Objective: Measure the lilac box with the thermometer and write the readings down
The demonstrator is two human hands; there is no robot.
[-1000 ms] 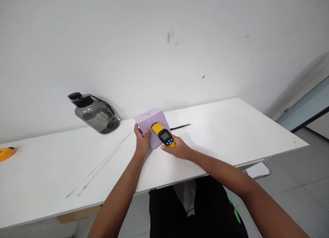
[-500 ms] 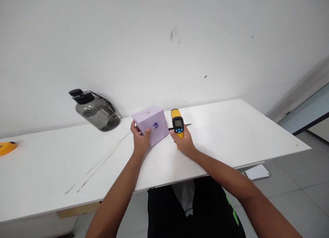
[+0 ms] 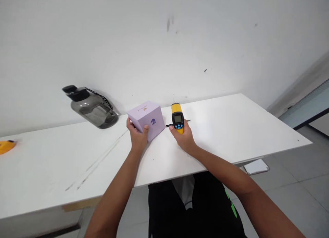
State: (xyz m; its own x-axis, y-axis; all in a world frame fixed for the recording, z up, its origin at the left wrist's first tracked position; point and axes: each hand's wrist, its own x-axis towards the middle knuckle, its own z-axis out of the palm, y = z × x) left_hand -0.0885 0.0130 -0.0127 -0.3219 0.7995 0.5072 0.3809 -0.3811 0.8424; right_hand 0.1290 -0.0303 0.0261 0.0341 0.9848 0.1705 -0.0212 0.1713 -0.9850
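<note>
A lilac cardboard box [image 3: 155, 126] with a dark blue emblem on its front sits on the white table, turned at an angle. My left hand [image 3: 138, 137] grips its left side, thumb on the front face and fingers round the side. In my right hand [image 3: 186, 138] is a yellow and black infrared thermometer [image 3: 177, 119], held by its handle with the small screen and blue buttons facing me. Behind that hand lies a slim black pen [image 3: 169, 125]; its middle is hidden by the thermometer.
A grey transparent bottle [image 3: 95, 109] with a black cap and strap stands by the wall, left of the box. An orange object [image 3: 6, 147] is cut off at the left edge. The white table [image 3: 218, 135] ends at the right, above a tiled floor.
The box has shifted slightly left, away from the thermometer, and more of the pen's left end shows. The whole view has tilted a little. Both hands keep their hold.
</note>
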